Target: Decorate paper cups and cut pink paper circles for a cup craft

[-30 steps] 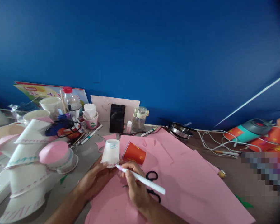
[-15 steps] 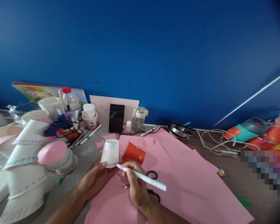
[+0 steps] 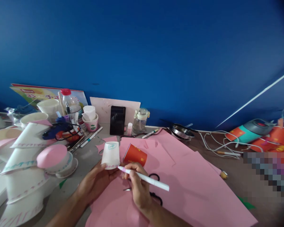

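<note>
A white paper cup (image 3: 111, 154), upside down with a green mark near its base and pink marks along its rim, rests in my left hand (image 3: 94, 179). My right hand (image 3: 139, 186) grips a white marker (image 3: 152, 181), its pink tip at the cup's lower right rim. Just behind my right hand a red paper cup (image 3: 135, 154) lies tilted on pink paper (image 3: 191, 186). Black-handled scissors (image 3: 156, 198) lie on the paper, partly hidden by my right hand.
Decorated white cups (image 3: 26, 183) crowd the left side. Along the wall stand a bottle (image 3: 71, 104), a black phone (image 3: 117, 120) and a glass jar (image 3: 141, 121). White cables (image 3: 209, 145) and a teal-and-red object (image 3: 249, 132) are at the right.
The white cup has turned slightly in my left hand, shifting its green mark a little to the left. The marker tip stays at the rim.
</note>
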### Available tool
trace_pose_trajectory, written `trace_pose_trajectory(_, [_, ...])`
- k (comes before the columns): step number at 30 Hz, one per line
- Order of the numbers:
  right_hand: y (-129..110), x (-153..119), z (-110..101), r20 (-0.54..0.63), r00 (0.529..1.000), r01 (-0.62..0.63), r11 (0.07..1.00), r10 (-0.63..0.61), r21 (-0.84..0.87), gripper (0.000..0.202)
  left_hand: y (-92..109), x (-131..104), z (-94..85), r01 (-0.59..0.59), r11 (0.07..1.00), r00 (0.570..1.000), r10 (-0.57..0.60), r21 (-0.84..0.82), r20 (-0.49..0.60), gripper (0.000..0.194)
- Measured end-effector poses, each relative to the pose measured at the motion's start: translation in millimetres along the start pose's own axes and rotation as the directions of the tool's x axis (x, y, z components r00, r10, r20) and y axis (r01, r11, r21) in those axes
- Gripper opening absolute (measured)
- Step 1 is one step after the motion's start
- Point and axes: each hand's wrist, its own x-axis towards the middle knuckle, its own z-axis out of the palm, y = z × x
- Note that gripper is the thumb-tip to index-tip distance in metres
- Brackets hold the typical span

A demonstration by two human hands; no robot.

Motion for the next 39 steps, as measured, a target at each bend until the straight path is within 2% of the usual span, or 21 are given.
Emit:
trace_pose_trajectory(7, [-7.1, -0.5, 0.3, 0.04, 0.998, 0.046, 0.999, -0.045, -0.028, 0.025, 1.2, 0.5, 0.5, 0.003, 1.0, 0.999, -0.003, -0.005, 0.049, 0.027])
trace_pose_trajectory(18, [-10.7, 1.8, -1.4, 0.117, 0.989, 0.095, 0.993, -0.086, -0.072, 0.022, 1.8, -0.2, 6.0, 0.015, 1.0, 0.999, -0.016, 0.003, 0.039, 0.026])
trace_pose_trajectory(29, [-13.5, 1.9, 0.0, 0.053, 0.997, 0.059, 0.989, -0.053, -0.137, 0.026, 0.9, 1.8, 3.5, 0.031, 0.999, 0.996, -0.033, 0.025, 0.082, 0.037])
trace_pose_trajectory(35, [-15.8, 2.0, 0.0, 0.067, 0.991, 0.124, 0.974, -0.113, -0.187, 0.025, -0.3, 1.7, 0.8, 0.014, 0.999, 0.996, -0.019, 0.051, 0.09, 0.036])
trace_pose_trajectory(39, [-15.8, 2.0, 0.0, 0.078, 0.991, 0.125, 0.974, -0.112, -0.19, 0.024, -0.6, 1.5, 0.4, -0.001, 0.998, 0.996, -0.005, 0.07, 0.087, 0.035])
